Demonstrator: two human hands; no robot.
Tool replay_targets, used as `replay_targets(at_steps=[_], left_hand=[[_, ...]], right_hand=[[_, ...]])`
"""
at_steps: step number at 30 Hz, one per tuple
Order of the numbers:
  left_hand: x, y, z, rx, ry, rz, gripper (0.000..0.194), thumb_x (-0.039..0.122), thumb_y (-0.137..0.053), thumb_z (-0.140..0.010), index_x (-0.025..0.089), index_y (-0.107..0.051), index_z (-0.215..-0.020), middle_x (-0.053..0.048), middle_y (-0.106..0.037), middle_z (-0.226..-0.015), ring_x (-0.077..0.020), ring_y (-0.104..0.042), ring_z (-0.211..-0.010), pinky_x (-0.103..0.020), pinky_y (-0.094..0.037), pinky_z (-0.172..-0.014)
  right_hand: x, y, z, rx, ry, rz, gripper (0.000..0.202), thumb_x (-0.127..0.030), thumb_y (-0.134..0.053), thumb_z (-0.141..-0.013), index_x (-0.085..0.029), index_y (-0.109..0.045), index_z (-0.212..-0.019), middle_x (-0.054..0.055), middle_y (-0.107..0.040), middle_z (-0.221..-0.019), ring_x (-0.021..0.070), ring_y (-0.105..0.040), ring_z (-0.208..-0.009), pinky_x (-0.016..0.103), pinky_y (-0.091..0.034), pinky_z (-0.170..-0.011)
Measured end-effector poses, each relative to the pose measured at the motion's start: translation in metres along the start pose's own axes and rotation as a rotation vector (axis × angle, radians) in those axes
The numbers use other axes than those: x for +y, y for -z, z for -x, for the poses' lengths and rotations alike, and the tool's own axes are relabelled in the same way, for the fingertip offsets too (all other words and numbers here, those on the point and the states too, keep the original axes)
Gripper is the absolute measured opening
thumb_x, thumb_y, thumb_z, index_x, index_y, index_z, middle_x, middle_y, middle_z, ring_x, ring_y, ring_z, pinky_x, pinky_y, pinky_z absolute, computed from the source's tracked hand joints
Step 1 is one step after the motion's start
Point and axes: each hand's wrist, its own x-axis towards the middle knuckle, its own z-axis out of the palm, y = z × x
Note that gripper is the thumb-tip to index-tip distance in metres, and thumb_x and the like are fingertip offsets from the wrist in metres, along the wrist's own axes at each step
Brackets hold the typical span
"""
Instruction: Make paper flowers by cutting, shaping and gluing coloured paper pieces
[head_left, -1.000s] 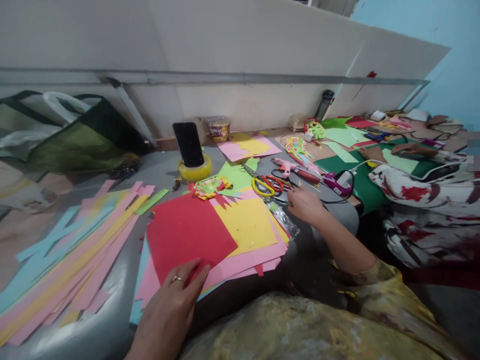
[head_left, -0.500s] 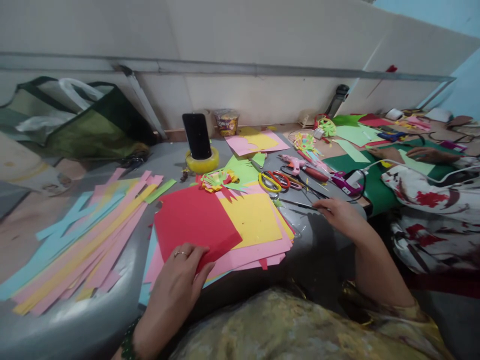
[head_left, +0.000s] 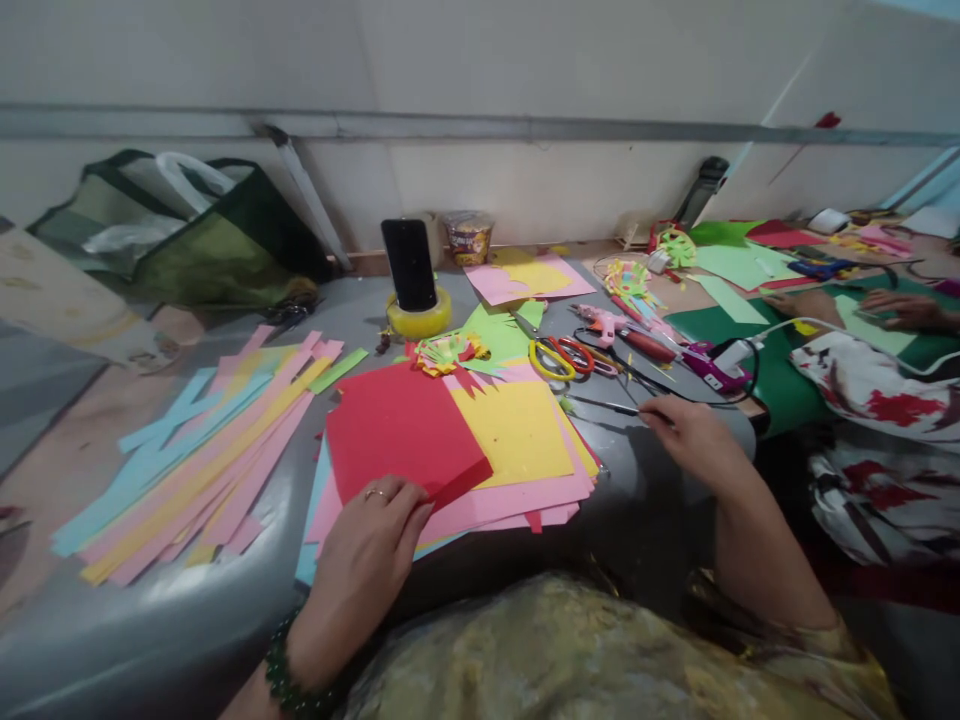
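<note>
My left hand (head_left: 379, 535), with a ring on one finger, pinches the near edge of a red paper sheet (head_left: 401, 425). That sheet's near right edge is slightly raised. Beneath it lie a yellow sheet (head_left: 521, 435) and several pink and blue sheets in a loose stack. To the right, my right hand (head_left: 686, 430) has its fingertips closed on the end of a thin dark pen (head_left: 604, 404), which lies low over the grey table (head_left: 637, 470). A paper flower (head_left: 448, 352) with cut fringes touches the far edge of the red sheet.
Paper strips (head_left: 217, 440) lie at left. Scissors (head_left: 553, 358), a pink glue gun (head_left: 604, 325) and a purple power strip (head_left: 712, 368) with cables are beyond my right hand. A phone (head_left: 409, 265) leans on a tape roll (head_left: 420, 314). Another person's hands (head_left: 900, 305) work at right.
My left thumb has drawn in against the fingers, and the red sheet's near edge has lifted a little. My right hand keeps its hold on the pen. The whole view has shifted slightly.
</note>
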Motion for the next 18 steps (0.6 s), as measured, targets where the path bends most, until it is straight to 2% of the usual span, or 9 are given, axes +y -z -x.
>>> replay_targets(at_steps=[7, 11, 14, 18], left_hand=[[0.0, 0.001, 0.001, -0.022, 0.01, 0.001, 0.034, 0.028, -0.037, -0.1, 0.021, -0.066, -0.083, -0.007, -0.069, -0.081, -0.0229, -0.067, -0.075, -0.034, -0.051, -0.068], [-0.001, 0.001, -0.001, -0.027, 0.013, -0.009, 0.034, 0.028, -0.038, -0.1, 0.021, -0.067, -0.083, -0.007, -0.069, -0.08, -0.0226, -0.066, -0.075, -0.034, -0.051, -0.068], [-0.001, 0.001, -0.002, -0.013, 0.003, -0.01, 0.033, 0.028, -0.039, -0.099, 0.022, -0.067, -0.082, -0.006, -0.069, -0.079, -0.0227, -0.065, -0.075, -0.034, -0.051, -0.068], [0.003, 0.002, -0.004, -0.024, -0.007, -0.05, 0.034, 0.026, -0.039, -0.099, 0.021, -0.067, -0.081, -0.006, -0.068, -0.077, -0.023, -0.065, -0.074, -0.034, -0.051, -0.068]], right_hand=[[0.013, -0.003, 0.007, 0.053, -0.071, -0.056, 0.026, -0.021, -0.051, -0.082, -0.026, -0.076, -0.086, 0.006, -0.079, -0.08, 0.0264, -0.072, -0.072, 0.034, -0.053, -0.066], [0.016, -0.003, 0.008, 0.13, -0.17, -0.067, 0.03, -0.023, -0.044, -0.086, -0.026, -0.074, -0.09, 0.006, -0.076, -0.072, 0.026, -0.069, -0.062, 0.033, -0.049, -0.056], [0.014, -0.003, 0.003, 0.187, -0.185, -0.103, 0.033, -0.024, -0.039, -0.091, -0.024, -0.071, -0.1, 0.008, -0.076, -0.078, 0.0262, -0.071, -0.069, 0.033, -0.05, -0.059], [-0.006, 0.001, 0.001, 0.211, -0.084, -0.174, 0.032, -0.029, -0.039, -0.094, -0.024, -0.069, -0.104, 0.011, -0.075, -0.095, 0.0279, -0.071, -0.09, 0.037, -0.054, -0.076]])
